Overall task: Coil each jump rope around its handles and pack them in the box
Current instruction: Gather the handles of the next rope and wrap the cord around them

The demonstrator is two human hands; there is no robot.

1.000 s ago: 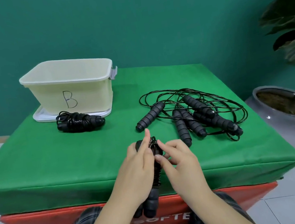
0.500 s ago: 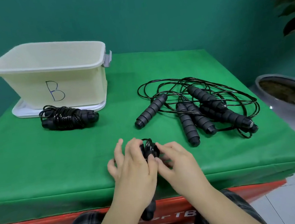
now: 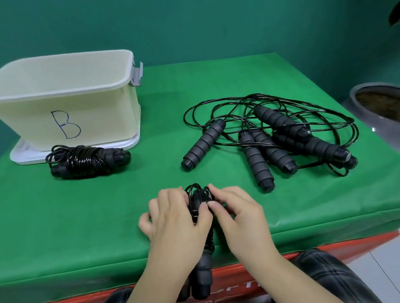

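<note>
Left hand curls round a black foam-handled jump rope bundle, its two handles side by side, butt ends pointing down toward the person's lap. Right hand pinches the black cord loops at the bundle's top with thumb and forefinger. Bundle sits over the near edge of the green cloth-covered table.

One coiled black jump rope lies just in front of the cream plastic box marked "B"; the box stands on one white lid. Right of centre, a tangle of loose black ropes with six handles countable. One potted plant stands on the floor at far right.
</note>
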